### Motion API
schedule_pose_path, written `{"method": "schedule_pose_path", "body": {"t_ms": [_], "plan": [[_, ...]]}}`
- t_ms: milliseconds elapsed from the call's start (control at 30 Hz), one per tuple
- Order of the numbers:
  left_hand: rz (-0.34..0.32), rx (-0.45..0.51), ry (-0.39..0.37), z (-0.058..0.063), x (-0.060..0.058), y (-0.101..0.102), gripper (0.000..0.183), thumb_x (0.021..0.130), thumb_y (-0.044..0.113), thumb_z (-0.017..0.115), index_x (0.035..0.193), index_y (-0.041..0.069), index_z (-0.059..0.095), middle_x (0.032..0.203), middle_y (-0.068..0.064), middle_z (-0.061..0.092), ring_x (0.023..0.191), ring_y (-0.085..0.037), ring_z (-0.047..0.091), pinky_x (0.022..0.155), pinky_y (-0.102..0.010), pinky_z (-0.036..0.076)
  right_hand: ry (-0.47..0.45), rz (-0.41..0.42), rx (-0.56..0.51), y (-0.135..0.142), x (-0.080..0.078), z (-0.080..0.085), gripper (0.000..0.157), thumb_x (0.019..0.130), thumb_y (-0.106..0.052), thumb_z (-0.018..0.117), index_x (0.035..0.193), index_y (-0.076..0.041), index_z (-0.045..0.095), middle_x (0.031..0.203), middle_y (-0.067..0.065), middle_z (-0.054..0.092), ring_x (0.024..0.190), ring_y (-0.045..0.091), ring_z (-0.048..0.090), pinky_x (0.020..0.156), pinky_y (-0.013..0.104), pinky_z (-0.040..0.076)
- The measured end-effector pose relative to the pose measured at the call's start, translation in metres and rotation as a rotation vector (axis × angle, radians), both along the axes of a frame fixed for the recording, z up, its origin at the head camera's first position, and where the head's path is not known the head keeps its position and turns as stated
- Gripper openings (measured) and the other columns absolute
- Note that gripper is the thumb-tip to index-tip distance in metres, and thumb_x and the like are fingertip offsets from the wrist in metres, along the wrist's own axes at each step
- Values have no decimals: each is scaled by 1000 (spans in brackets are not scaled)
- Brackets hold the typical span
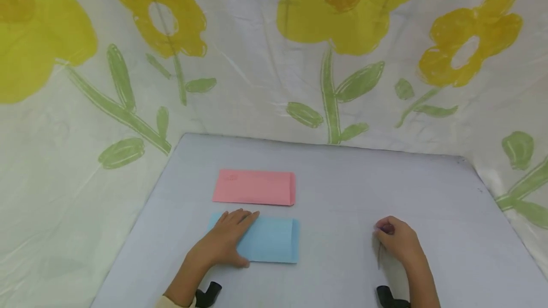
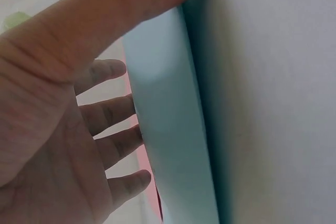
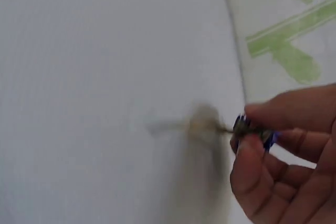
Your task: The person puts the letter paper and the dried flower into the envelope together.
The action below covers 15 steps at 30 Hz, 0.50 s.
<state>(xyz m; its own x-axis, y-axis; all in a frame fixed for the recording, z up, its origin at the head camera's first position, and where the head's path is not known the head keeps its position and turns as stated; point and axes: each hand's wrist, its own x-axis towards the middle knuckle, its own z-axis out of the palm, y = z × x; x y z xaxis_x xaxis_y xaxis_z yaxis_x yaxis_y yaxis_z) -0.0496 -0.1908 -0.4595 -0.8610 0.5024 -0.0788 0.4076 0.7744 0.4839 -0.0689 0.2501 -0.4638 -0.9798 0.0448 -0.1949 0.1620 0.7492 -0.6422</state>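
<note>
My left hand (image 1: pixel 224 241) spans the light blue envelope (image 1: pixel 274 239). In the left wrist view its thumb (image 2: pixel 121 9) lies at the near edge, and the fingertips (image 2: pixel 137 179) reach the far edge. A pink envelope (image 1: pixel 252 187) lies flat just beyond the blue one. Further right, my right hand (image 1: pixel 402 241) pinches a small dark trinket (image 3: pixel 247 128) between thumb and fingers. It looks partly blue and metallic in the right wrist view. A thin strand (image 1: pixel 379 255) hangs from it; its blurred end hides what kind of thing it is.
Both hands are over a pale grey tabletop (image 1: pixel 334 194). Behind it and at its sides hangs a white sheet (image 1: pixel 248 84) with yellow flowers and green leaves. Black wrist mounts (image 1: pixel 209 293) show near both wrists.
</note>
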Motion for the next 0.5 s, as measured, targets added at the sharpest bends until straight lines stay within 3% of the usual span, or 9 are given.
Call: {"method": "schedule_pose_path", "body": {"t_ms": [100, 233, 333, 500], "plan": [[-2, 3, 6, -1, -1, 0, 111, 60, 32, 97, 152, 8, 41, 147, -15, 46, 140, -36, 36, 115, -64, 20, -9, -10, -285, -7, 3, 0, 22, 93, -5, 69, 111, 7, 65, 99, 15, 67, 86, 23, 68, 69, 31, 58], [-4, 12, 1, -2, -1, -1, 110, 61, 32, 97, 152, 8, 41, 148, -14, 45, 140, -35, 36, 114, -64, 21, -38, -12, -616, -23, 5, -1, 32, 93, -4, 70, 117, 14, 59, 97, 17, 63, 83, 19, 71, 74, 32, 60], [-7, 17, -4, -2, -1, 0, 109, 62, 32, 97, 152, 8, 40, 148, -13, 45, 140, -34, 36, 114, -64, 21, -37, -24, -667, -35, 5, -4, 33, 92, -6, 72, 115, 13, 60, 96, 16, 64, 84, 19, 71, 75, 33, 60], [-5, 23, -12, -3, -3, 1, 108, 63, 33, 96, 152, 8, 41, 149, -12, 45, 140, -33, 36, 116, -62, 21, -28, -79, -622, -53, 5, -9, 32, 89, -13, 77, 112, 6, 66, 97, 13, 69, 83, 18, 65, 70, 29, 56]]}}
